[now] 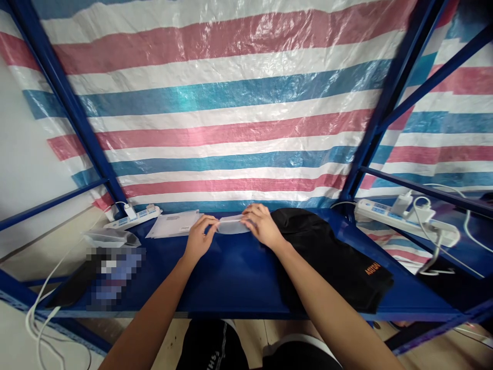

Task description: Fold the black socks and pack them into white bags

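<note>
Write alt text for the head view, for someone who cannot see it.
A left hand and a right hand hold a small translucent sheet between them at a blue table. White papers lie to the left, a black garment to the right; a striped tarp hangs behind.

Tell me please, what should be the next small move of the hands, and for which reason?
Perhaps draw the right hand slightly outward to straighten the translucent plastic piece: it spans between this hand and the left hand, held at both ends, and its lower edge looks curved.
</note>
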The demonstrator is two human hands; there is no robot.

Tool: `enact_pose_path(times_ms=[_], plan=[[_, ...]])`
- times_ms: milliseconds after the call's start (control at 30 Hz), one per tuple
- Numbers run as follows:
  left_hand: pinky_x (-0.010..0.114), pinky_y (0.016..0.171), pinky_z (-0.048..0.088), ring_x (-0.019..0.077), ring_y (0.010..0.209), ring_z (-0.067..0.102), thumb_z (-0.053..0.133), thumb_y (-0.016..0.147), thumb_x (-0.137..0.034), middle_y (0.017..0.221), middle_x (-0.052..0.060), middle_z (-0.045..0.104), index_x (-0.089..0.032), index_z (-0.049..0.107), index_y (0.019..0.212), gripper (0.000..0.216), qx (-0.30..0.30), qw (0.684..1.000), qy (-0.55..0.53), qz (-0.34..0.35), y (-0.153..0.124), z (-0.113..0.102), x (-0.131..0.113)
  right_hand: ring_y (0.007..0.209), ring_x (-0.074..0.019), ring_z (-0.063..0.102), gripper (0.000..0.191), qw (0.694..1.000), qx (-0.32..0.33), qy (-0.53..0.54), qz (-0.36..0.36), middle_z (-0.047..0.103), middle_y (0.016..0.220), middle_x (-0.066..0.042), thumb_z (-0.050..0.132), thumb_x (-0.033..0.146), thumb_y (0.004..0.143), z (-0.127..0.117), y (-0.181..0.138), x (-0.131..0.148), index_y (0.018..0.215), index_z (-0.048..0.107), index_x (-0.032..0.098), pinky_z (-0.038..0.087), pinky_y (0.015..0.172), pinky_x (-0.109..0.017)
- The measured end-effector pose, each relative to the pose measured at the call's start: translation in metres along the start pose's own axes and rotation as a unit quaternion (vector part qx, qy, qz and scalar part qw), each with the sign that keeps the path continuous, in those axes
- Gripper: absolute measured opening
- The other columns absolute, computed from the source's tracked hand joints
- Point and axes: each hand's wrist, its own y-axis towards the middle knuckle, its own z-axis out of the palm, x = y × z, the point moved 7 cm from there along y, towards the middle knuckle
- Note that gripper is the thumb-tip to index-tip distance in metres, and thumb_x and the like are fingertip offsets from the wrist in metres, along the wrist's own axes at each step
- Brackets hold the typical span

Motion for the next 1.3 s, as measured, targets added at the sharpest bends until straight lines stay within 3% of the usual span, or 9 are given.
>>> enact_pose_path(times_ms=[100, 233, 400, 533, 700, 833, 1033, 1167, 1300], plan=[[0.037, 0.099, 0.059, 0.0235, 0.113, 0.071, 0.058, 0.107, -0.043, 0.113, 0.007, 0.074, -0.023, 0.072, 0.103, 0.024, -0.051, 0.997, -0.02, -0.06, 0.002, -0.014, 0.018, 0.12, -0.029, 0.061, 0.023, 0.998, -0.023, -0.001, 0.064, 0.073, 0.12, -0.011, 0.056, 0.034, 0.11, -0.007, -0.004, -0.026, 0.108, 0.076, 0.022, 0.047, 0.105, -0.045], [0.035, 0.086, 0.062, 0.0228, 0.102, 0.075, 0.058, 0.105, -0.048, 0.114, 0.007, 0.077, -0.024, 0.069, 0.116, 0.029, -0.044, 0.991, -0.022, -0.128, 0.002, -0.016, 0.035, 0.099, -0.0238, 0.068, 0.025, 0.992, -0.017, 0.081, 0.097, 0.074, 0.105, -0.008, 0.051, 0.034, 0.111, 0.003, -0.009, -0.033, 0.107, 0.071, 0.02, 0.053, 0.091, -0.036], [0.044, 0.107, 0.055, 0.0295, 0.126, 0.069, 0.065, 0.101, -0.048, 0.129, 0.007, 0.077, -0.028, 0.071, 0.131, 0.037, 0.074, 0.993, 0.091, -0.022, 0.027, -0.006, 0.005, 0.083, -0.021, 0.071, 0.029, 0.982, -0.012, 0.149, 0.117, 0.074, 0.092, -0.004, 0.05, 0.042, 0.112, 0.011, -0.009, -0.023, 0.101, 0.069, 0.023, 0.056, 0.083, -0.032], [0.038, 0.095, 0.057, 0.0278, 0.109, 0.075, 0.058, 0.105, -0.045, 0.119, 0.004, 0.081, -0.032, 0.08, 0.12, 0.03, 0.235, 0.963, 0.121, 0.046, 0.046, 0.015, -0.014, 0.065, -0.0191, 0.069, 0.032, 0.961, -0.009, 0.229, 0.155, 0.072, 0.082, -0.002, 0.054, 0.051, 0.109, 0.013, -0.011, -0.021, 0.103, 0.069, 0.023, 0.06, 0.072, -0.033], [0.035, 0.089, 0.055, 0.0264, 0.096, 0.077, 0.055, 0.104, -0.039, 0.101, 0.002, 0.084, -0.032, 0.085, 0.1, 0.03, 0.258, 0.954, 0.135, 0.075, 0.067, 0.002, -0.018, 0.069, -0.0207, 0.075, 0.035, 0.936, -0.011, 0.311, 0.162, 0.076, 0.085, -0.004, 0.06, 0.056, 0.105, 0.018, -0.011, -0.014, 0.107, 0.07, 0.023, 0.065, 0.074, -0.037], [0.037, 0.091, 0.053, 0.029, 0.104, 0.076, 0.052, 0.104, -0.045, 0.111, 0.003, 0.084, -0.031, 0.084, 0.106, 0.035, 0.242, 0.946, 0.21, 0.054, 0.084, -0.046, 0.0, 0.082, -0.0235, 0.078, 0.041, 0.931, -0.037, 0.315, 0.178, 0.078, 0.106, -0.009, 0.063, 0.058, 0.103, 0.016, -0.012, -0.02, 0.123, 0.07, 0.023, 0.067, 0.07, -0.036], [0.034, 0.091, 0.051, 0.0294, 0.105, 0.074, 0.057, 0.097, -0.045, 0.113, 0.004, 0.083, -0.025, 0.08, 0.11, 0.033, 0.204, 0.903, 0.369, -0.084, 0.098, -0.175, 0.084, 0.078, -0.0218, 0.078, 0.04, 0.938, -0.031, 0.28, 0.201, 0.078, 0.103, -0.007, 0.06, 0.059, 0.104, 0.019, -0.017, -0.028, 0.115, 0.072, 0.022, 0.064, 0.065, -0.033], [0.029, 0.095, 0.048, 0.0205, 0.094, 0.069, 0.058, 0.097, -0.036, 0.096, -0.002, 0.081, -0.021, 0.078, 0.107, 0.027, 0.213, 0.858, 0.428, -0.188, 0.075, -0.246, 0.147, 0.077, -0.0206, 0.077, 0.035, 0.953, 0.016, 0.259, 0.154, 0.079, 0.098, -0.006, 0.059, 0.053, 0.106, 0.029, -0.015, -0.012, 0.114, 0.073, 0.022, 0.063, 0.071, -0.033], [0.025, 0.088, 0.046, 0.0185, 0.089, 0.068, 0.059, 0.089, -0.029, 0.089, -0.004, 0.078, -0.023, 0.077, 0.092, 0.019, 0.267, 0.821, 0.427, -0.267, 0.038, -0.277, 0.196, 0.08, -0.0198, 0.075, 0.029, 0.965, 0.041, 0.227, 0.126, 0.078, 0.101, -0.005, 0.057, 0.046, 0.108, 0.032, -0.015, -0.004, 0.11, 0.073, 0.022, 0.061, 0.075, -0.032]])
